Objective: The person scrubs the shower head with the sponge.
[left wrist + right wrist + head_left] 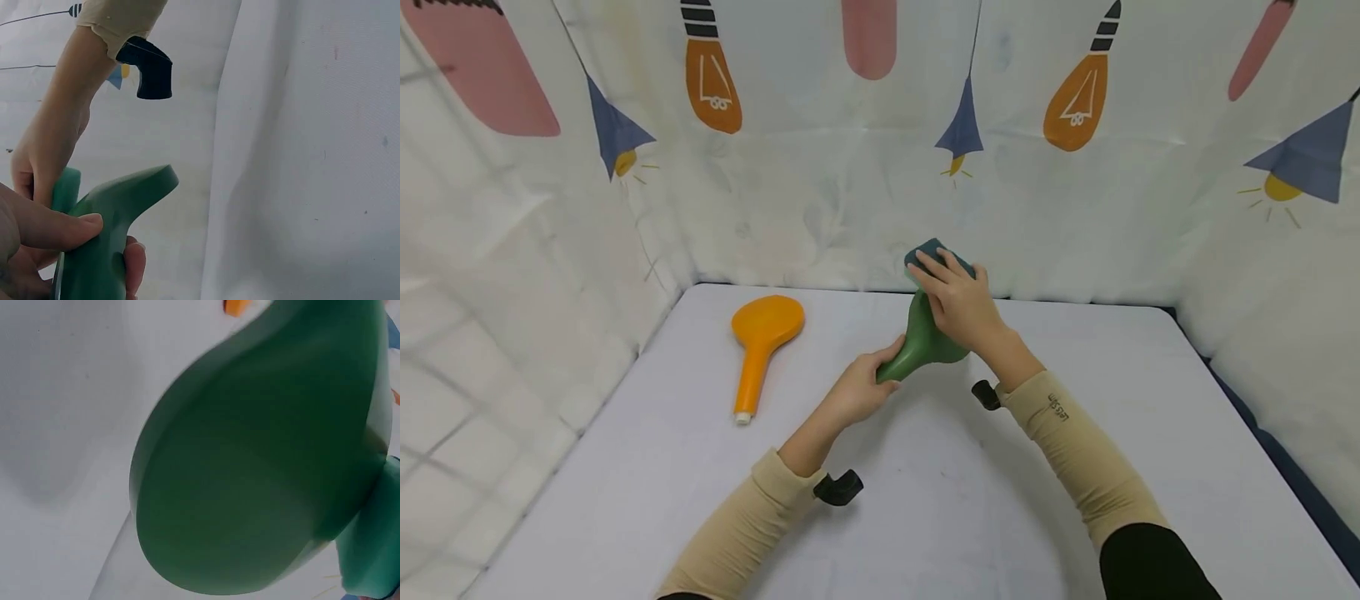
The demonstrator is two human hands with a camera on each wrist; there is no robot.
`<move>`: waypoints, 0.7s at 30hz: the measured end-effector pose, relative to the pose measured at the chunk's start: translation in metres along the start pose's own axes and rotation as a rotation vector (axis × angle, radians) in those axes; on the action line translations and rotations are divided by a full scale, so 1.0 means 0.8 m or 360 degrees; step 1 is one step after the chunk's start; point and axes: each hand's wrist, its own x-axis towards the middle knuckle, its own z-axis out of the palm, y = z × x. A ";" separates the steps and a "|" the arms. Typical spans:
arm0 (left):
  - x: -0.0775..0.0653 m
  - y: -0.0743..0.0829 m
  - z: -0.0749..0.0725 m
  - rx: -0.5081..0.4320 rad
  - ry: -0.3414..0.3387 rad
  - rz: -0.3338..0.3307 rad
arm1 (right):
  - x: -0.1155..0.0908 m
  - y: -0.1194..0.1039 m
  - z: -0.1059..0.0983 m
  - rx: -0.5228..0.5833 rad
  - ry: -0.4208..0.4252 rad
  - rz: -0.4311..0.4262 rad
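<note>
A glossy green paddle-shaped thing [925, 337] with a broad rounded head and a narrowing handle is held above the table, tilted. My left hand [859, 390] grips its handle end, with the thumb [69, 230] along one side in the left wrist view. A block that looks like a sponge [927, 247], dark teal on top and lighter green below, is in my right hand [962, 304]. The fingers lie over its dark face, and it touches the green head's far edge. The right wrist view shows the head's broad face and part of the sponge [369, 550].
A similar orange paddle-shaped thing [767, 321] with a white handle tip lies on the left of the white table [910, 517]. Printed fabric walls [820, 183] stand behind and at both sides. Black camera mounts [838, 488] stick out from both wrists.
</note>
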 end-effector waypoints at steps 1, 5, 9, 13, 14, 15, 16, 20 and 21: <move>-0.001 0.001 0.001 0.0010 -0.0003 -0.0005 | 0.000 0.002 0.000 0.0000 0.0012 0.0024; -0.002 0.000 0.002 0.0030 -0.0009 -0.0007 | -0.006 -0.010 0.001 -0.0047 0.0017 -0.0060; 0.000 0.000 0.002 0.0025 0.0014 0.0025 | -0.012 -0.035 0.005 -0.0109 -0.0049 -0.0257; 0.000 0.002 0.001 0.0008 0.0045 0.0047 | -0.015 -0.049 0.006 -0.0162 -0.0121 -0.0398; -0.001 0.003 0.001 0.0004 0.0050 0.0049 | -0.015 -0.049 0.005 -0.0167 -0.0119 -0.0410; -0.002 0.004 0.000 0.0004 0.0054 0.0053 | -0.013 -0.047 0.005 -0.0160 -0.0112 -0.0409; -0.002 0.005 0.000 0.0000 0.0058 0.0057 | -0.012 -0.043 0.004 -0.0138 -0.0085 -0.0397; -0.004 0.007 0.003 0.0024 0.0098 0.0061 | -0.002 -0.017 -0.001 0.0022 0.0058 -0.0271; -0.005 0.007 0.004 0.0040 0.0113 0.0056 | 0.000 -0.010 -0.002 0.0070 0.0086 -0.0225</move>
